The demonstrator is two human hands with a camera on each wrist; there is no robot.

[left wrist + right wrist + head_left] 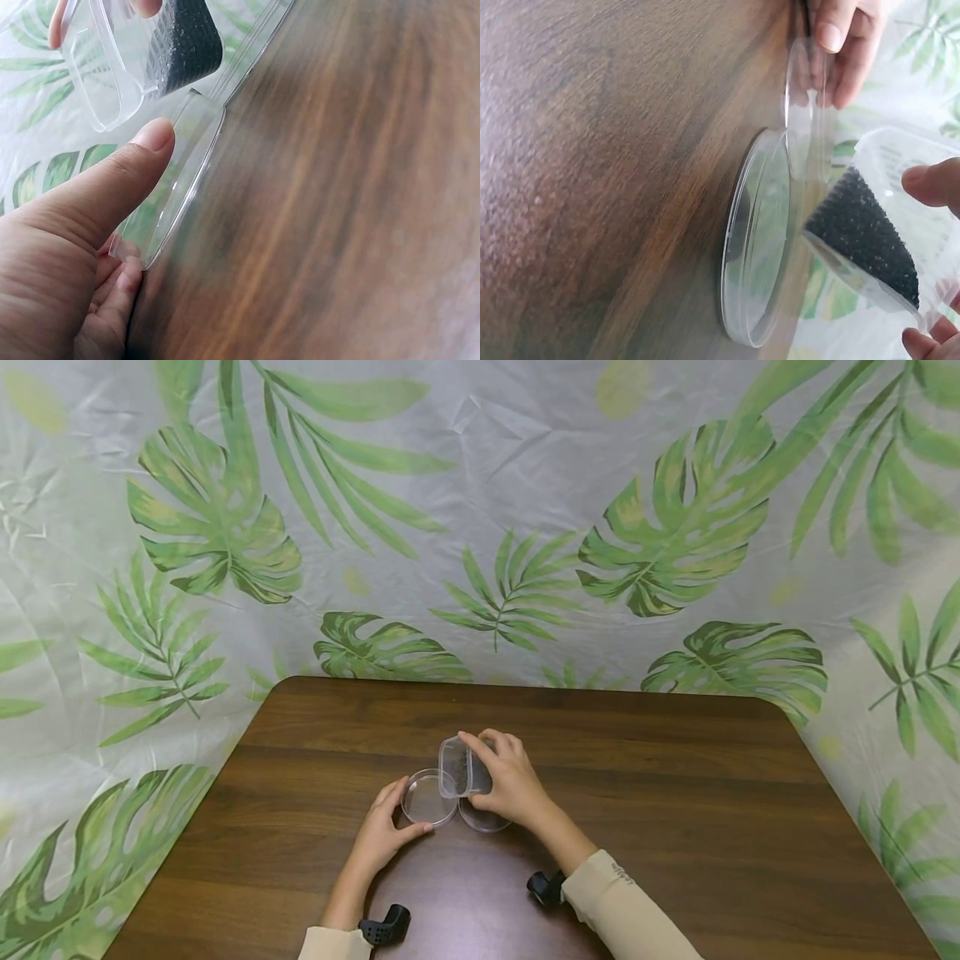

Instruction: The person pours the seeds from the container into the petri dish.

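Note:
My left hand (384,833) grips a clear petri dish (427,803) by its sides, thumb at the near rim and fingers round the far side. The dish stands flat on the table. In my right hand (516,783) is a clear plastic container (452,768), held by its sides and tilted with its mouth toward that dish. Black granules (866,232) lie heaped against the container's lower side in the right wrist view. A second clear dish (486,823) sits beside the first, partly hidden under the container and right hand.
The dark wooden table (637,777) has rounded far corners. Behind it hangs a pale cloth (525,468) printed with green leaves. Each wrist wears a black camera, such as the left one (386,926) near the front.

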